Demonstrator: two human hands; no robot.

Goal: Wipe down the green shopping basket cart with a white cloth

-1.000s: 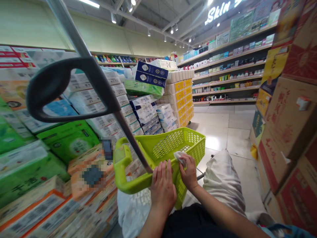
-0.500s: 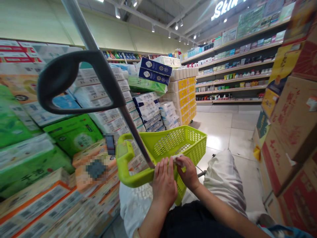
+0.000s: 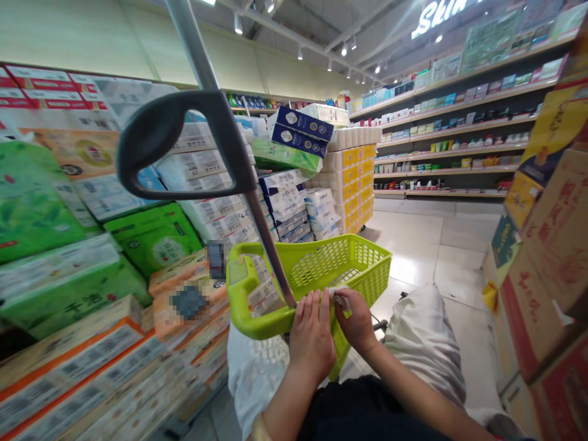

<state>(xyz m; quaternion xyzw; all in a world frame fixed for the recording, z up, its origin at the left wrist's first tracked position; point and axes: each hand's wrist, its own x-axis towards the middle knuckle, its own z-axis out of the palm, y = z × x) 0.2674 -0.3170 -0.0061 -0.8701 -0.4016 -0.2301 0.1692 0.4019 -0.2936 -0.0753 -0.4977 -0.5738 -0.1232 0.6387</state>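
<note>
your left hand lies flat on the green basket rim; your right hand pinches a white wipe, seemingly mid-wipe. next, steady rim pressure.

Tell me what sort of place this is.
Most likely a supermarket aisle: long wall shelves of small packaged goods, stacked packs of tissue paper, and a lime-green plastic shopping basket under both hands.

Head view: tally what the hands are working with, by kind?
Lime green shopping basket: 1
Grey pull handle on its metal pole: 1
White cloth, pinched in the right hand: 1
Hands on the basket rim, counting the left hand: 2
Total: 5
</note>
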